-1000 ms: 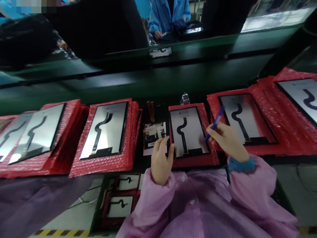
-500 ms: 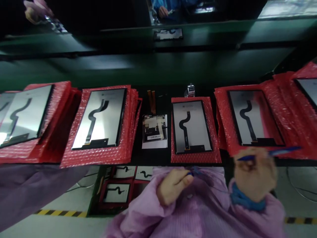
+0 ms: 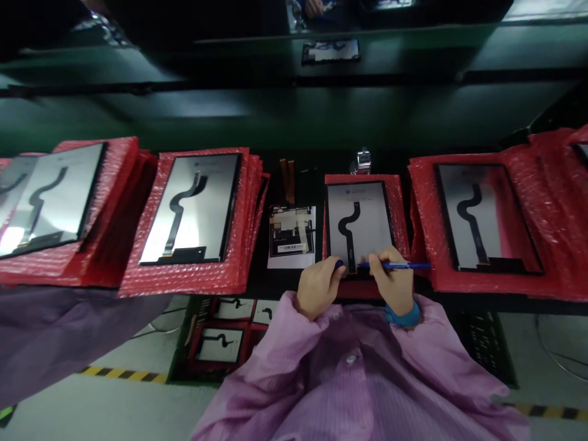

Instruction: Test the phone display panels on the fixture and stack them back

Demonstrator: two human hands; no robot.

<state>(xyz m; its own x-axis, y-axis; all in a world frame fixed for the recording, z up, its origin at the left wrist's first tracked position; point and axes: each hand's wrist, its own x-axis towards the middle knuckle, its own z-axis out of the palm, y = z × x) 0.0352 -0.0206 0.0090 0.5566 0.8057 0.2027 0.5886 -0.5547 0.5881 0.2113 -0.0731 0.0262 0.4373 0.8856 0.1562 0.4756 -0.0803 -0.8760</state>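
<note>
My right hand (image 3: 394, 280) grips a blue pen (image 3: 407, 266), its tip pointing left at the lower end of the flex cable on the display panel (image 3: 371, 223). This panel lies face down on a red bubble-wrap bag (image 3: 400, 214), with a dark S-shaped flex cable (image 3: 348, 236) across its back. At the panel's lower left corner, my left hand (image 3: 318, 288) is closed with thumb and finger around a small blue pen cap (image 3: 339, 264). Whether the pen tip touches the cable or panel, I cannot tell.
Stacks of red bubble-wrap bags with panels stand left (image 3: 184, 282) and right (image 3: 427, 245). A small circuit assembly (image 3: 293, 229) lies on white paper. A metal-cased item (image 3: 363, 162) sits behind the panel. Below the table edge is a crate (image 3: 184, 361) of panels. A co-worker's sleeve (image 3: 68, 343) shows left.
My right hand has swung left with the pen, from the right-hand stack to the middle panel. My left hand has moved up from my lap to that panel's lower edge.
</note>
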